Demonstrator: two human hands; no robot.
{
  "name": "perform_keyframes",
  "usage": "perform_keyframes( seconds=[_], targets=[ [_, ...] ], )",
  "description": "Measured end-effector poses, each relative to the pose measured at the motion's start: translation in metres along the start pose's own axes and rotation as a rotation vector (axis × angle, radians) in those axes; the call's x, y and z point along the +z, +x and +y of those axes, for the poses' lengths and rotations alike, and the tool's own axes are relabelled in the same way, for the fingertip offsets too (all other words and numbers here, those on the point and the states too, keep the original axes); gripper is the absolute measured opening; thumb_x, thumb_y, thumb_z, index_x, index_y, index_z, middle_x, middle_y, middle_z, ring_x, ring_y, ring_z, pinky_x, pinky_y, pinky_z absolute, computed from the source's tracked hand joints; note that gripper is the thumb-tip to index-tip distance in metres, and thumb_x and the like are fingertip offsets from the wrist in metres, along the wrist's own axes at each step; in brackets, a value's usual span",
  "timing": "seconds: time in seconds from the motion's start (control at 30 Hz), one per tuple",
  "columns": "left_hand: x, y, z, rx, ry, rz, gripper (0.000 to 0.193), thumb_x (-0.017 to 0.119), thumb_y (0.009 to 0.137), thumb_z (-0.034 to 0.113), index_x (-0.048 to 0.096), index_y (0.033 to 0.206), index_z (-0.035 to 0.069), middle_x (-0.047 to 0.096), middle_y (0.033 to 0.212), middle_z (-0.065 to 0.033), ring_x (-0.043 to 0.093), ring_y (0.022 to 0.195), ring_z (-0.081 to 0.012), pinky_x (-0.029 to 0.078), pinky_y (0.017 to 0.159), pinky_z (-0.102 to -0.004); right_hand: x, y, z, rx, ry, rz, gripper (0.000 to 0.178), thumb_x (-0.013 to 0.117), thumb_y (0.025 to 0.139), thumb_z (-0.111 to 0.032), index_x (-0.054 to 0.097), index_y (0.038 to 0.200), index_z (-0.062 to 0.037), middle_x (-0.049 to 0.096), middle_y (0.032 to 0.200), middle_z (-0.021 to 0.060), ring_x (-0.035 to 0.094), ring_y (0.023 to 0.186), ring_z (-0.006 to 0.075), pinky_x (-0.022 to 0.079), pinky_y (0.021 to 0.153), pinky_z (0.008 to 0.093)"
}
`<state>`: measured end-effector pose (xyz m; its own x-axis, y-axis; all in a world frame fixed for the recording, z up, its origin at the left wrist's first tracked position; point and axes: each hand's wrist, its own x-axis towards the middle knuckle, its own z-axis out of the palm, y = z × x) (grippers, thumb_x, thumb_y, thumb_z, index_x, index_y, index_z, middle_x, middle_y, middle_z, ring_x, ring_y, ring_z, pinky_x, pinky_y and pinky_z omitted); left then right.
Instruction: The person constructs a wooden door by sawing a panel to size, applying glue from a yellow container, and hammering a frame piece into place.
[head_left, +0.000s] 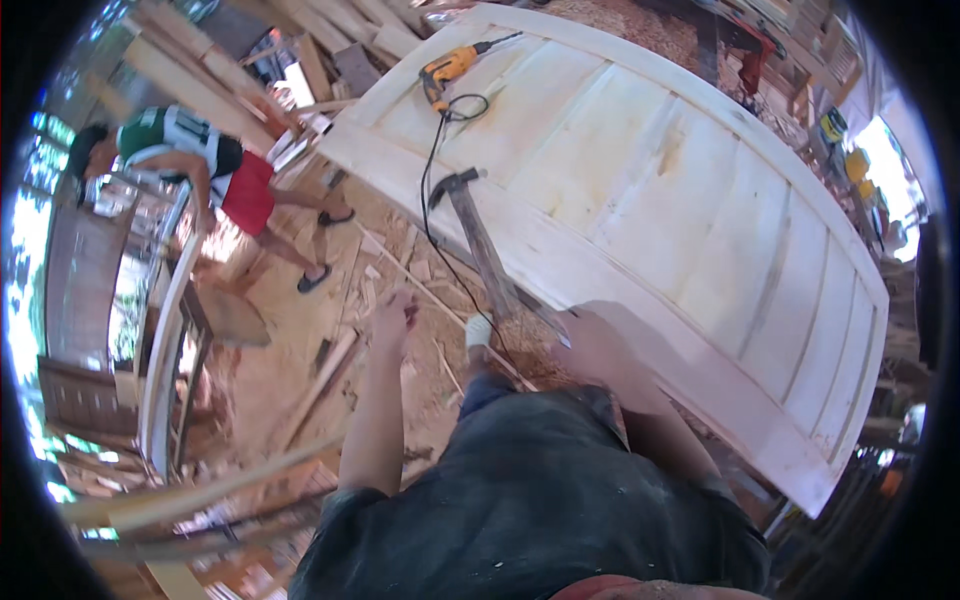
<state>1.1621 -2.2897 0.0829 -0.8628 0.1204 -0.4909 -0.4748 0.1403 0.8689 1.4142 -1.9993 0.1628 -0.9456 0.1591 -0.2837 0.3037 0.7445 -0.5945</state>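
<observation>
A large pale wooden door panel [640, 190] lies flat in front of me, reaching off to the right. My right hand [605, 345] is closed at its near edge, blurred, around a thin metal tool [550, 325] like a narrow blade; its exact kind is unclear. Just left of that hand, a hammer [478, 235] with a dark head and wooden handle rests on the panel's edge, its handle pointing toward me. Over the floor on the left, my left hand [397, 315] hangs with loosely bent fingers and nothing visible in them.
A yellow power drill [450, 72] sits at the panel's far left, its black cord [428, 170] trailing over the edge. Wood offcuts and shavings [330, 370] litter the floor. On the left a person [200, 165] bends over a curved wooden piece [165, 340]. Planks [205, 70] lean behind.
</observation>
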Motion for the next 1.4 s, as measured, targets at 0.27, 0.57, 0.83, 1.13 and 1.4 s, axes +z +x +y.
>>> perform_keyframes(
  seconds=[0.27,0.57,0.83,1.13,1.4],
  targets=[
    [0.14,0.343,0.169,0.179,0.007,-0.373,0.008,0.067,0.098,0.018,0.066,0.092,0.012,0.063,0.078,0.0012,0.057,0.065,-0.0086,0.043,0.055,-0.0272,0.033,0.137,-0.057,0.401,0.214,0.048,0.065,0.081,0.085,-0.032,0.055,0.138,-0.0052,0.065,0.131,0.0245,0.063,0.122,0.0436,0.05,0.106,0.0521],
    [0.282,0.539,0.217,-0.075,0.096,-0.493,0.015,0.076,0.093,0.022,0.068,0.097,0.01,0.062,0.077,-0.0002,0.058,0.062,-0.0131,0.047,0.052,-0.0314,0.041,0.207,-0.086,0.777,0.141,0.06,0.053,0.081,0.079,-0.018,0.054,0.123,-0.0044,0.067,0.114,0.0215,0.068,0.108,0.0433,0.056,0.093,0.0514],
    [0.274,0.565,0.254,-0.144,0.055,-0.618,0.014,0.062,0.086,0.004,0.053,0.086,0.015,0.049,0.067,0.004,0.051,0.052,-0.0125,0.043,0.047,-0.0284,0.056,0.203,-0.074,0.835,0.181,0.178,0.03,0.069,0.083,-0.012,0.065,0.112,-0.0057,0.07,0.111,0.0195,0.069,0.107,0.0412,0.056,0.093,0.0507],
    [0.159,0.366,0.208,-0.357,-0.215,-0.932,0.007,0.066,0.092,0.013,0.06,0.096,0.013,0.054,0.067,0.0047,0.056,0.054,-0.0104,0.044,0.043,-0.028,0.123,0.073,-0.14,1.125,0.374,0.582,0.025,0.071,0.081,-0.015,0.069,0.106,-0.0114,0.071,0.104,0.0187,0.07,0.105,0.0384,0.056,0.089,0.0497],
    [0.102,0.122,0.156,-0.251,0.139,-1.204,0.029,0.073,0.089,0.01,0.056,0.113,0.009,0.053,0.074,0.0019,0.055,0.058,-0.0107,0.05,0.053,-0.026,0.299,-0.088,-0.19,1.463,0.55,1.006,0.034,0.075,0.075,-0.02,0.07,0.105,-0.003,0.07,0.091,0.0261,0.07,0.089,0.0445,0.053,0.079,0.0519]
  ],
)
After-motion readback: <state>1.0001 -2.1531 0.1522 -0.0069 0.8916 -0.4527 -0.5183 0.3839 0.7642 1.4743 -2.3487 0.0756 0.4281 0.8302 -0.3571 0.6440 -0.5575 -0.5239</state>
